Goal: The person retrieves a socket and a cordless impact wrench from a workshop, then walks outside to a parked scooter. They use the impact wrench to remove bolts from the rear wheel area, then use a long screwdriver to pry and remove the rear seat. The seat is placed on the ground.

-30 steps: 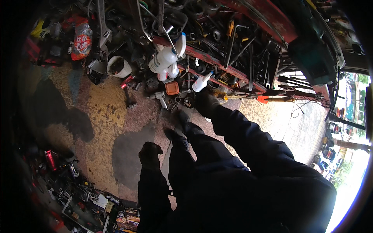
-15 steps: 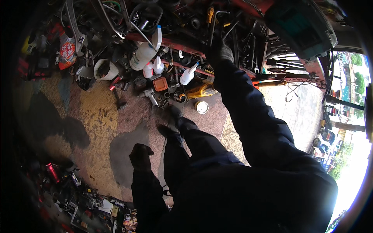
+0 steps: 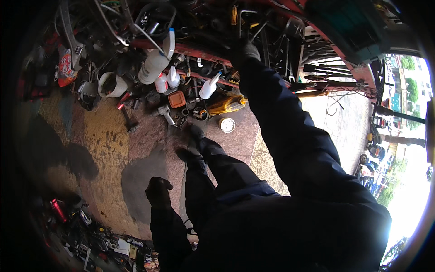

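The right hand (image 3: 247,51) reaches up and away from the body into a red-edged rack (image 3: 206,55) crowded with metal tools. Its fingers are lost in the shadow, so I cannot tell whether they are spread or closed, or grip anything. Just beyond it stands an L-shaped metal bar (image 3: 240,25), its short end bent to the right; whether the fingers touch it is unclear. A straight metal rod (image 3: 259,29) slants up just beside the same hand, an orange-handled tool (image 3: 234,15) lies farther beyond, and a spanner (image 3: 287,56) is to its right. Farther right is a row of long-shafted tools (image 3: 326,70), with a dark green case (image 3: 349,31) above them.

The left hand (image 3: 158,190) hangs low, well apart from the rack, above a dark patch (image 3: 140,181) on the ground. Its fingers look curled inward; I cannot tell whether they hold anything.

Below and left of the right hand are a blue-tipped white bottle (image 3: 208,89), a yellow bottle (image 3: 228,105) on its side and a round tin (image 3: 226,124). Farther left come a square orange-brown dish (image 3: 176,99), a pistol-shaped power tool (image 3: 166,114) and a larger white spray bottle (image 3: 153,67). A whitish bucket (image 3: 118,87) stands well beyond the left hand.
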Motion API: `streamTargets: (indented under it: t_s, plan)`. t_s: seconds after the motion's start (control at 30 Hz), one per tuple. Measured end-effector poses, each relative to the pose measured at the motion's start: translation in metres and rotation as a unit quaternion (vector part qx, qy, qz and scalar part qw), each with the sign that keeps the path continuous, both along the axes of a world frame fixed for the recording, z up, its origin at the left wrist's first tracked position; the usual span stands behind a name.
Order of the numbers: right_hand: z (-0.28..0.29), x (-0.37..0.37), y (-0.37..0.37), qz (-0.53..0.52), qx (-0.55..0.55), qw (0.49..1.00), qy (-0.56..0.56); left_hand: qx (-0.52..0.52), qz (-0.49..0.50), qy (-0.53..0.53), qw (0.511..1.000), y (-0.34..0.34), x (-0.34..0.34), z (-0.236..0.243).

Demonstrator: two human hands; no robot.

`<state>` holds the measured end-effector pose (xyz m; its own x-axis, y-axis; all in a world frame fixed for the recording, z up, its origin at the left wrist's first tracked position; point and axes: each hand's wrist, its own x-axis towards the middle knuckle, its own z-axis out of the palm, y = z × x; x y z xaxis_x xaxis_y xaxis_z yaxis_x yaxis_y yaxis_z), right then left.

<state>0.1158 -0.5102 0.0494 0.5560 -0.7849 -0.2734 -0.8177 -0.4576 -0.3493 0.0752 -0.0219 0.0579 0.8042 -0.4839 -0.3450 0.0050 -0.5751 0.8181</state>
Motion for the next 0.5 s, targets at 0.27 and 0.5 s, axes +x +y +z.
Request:
streamTargets:
  t_s: [0.27, 0.5]
  plan:
    - [0.021, -0.053, 0.015, -0.023, -0.027, 0.999, 0.031, -0.008, 0.022, 0.036, 0.999, 0.001, 0.004, 0.010]
    - [0.025, -0.122, -0.010, -0.095, -0.071, 0.993, 0.016, -0.042, 0.034, 0.057, 0.997, 0.006, 0.009, 0.009]
